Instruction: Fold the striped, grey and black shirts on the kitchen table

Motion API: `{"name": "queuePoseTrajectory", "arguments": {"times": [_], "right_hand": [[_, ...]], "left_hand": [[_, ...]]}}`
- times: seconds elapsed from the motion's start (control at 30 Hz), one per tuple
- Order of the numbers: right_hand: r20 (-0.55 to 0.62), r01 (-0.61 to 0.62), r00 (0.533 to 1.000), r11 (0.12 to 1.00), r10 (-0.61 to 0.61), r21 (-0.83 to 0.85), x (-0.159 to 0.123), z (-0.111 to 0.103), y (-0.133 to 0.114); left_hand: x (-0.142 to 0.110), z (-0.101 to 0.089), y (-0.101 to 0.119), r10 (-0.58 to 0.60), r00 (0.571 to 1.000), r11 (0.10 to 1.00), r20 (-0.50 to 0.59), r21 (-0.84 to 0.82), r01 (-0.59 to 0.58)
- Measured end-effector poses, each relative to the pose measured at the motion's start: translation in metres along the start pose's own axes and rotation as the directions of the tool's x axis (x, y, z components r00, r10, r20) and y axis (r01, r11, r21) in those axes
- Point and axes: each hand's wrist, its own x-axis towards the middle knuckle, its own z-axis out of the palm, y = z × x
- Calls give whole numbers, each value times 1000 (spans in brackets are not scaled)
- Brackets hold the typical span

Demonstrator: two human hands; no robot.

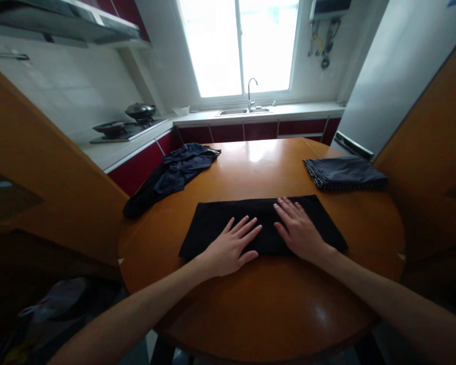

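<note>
A black garment (266,238), folded into a flat, wide block, lies in front of me on the wooden table (266,304). My left hand (231,247) rests flat on its near middle part, fingers spread, with nothing held. On the right half of the cloth lies my right hand (298,228), palm down and fingers stretched toward the far edge. The exact kind of garment does not show.
A crumpled dark blue garment (182,170) hangs over the table's left edge. At the right lies a folded dark grey cloth (344,172). Beyond the table are a sink (233,111), a stove with a lidded wok (140,111), and a fridge (399,71).
</note>
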Motion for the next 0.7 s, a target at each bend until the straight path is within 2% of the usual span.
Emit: {"name": "queuePoseTrajectory", "arguments": {"times": [0.07, 0.13, 0.33, 0.43, 0.53, 0.7], "right_hand": [[95, 128, 986, 989, -134, 70, -4, 3, -16], [156, 161, 972, 982, -175, 98, -7, 8, -24], [186, 114, 973, 987, -133, 109, -8, 11, -24], [199, 102, 972, 987, -126, 127, -7, 9, -24], [223, 97, 966, 984, -129, 148, -6, 5, -24], [263, 100, 954, 981, -141, 166, -7, 3, -21]], "left_hand": [[-1, 4, 6, 29, 999, 999, 25, 30, -30], [-1, 6, 7, 28, 999, 998, 43, 61, -31], [3, -4, 8, 20, 995, 999, 99, 35, -23], [16, -6, 15, -16, 999, 1000, 40, -24, 17], [30, 3, 20, -31, 999, 1000, -35, 3, 31], [33, 25, 21, 15, 1000, 996, -4, 89, -14]]}}
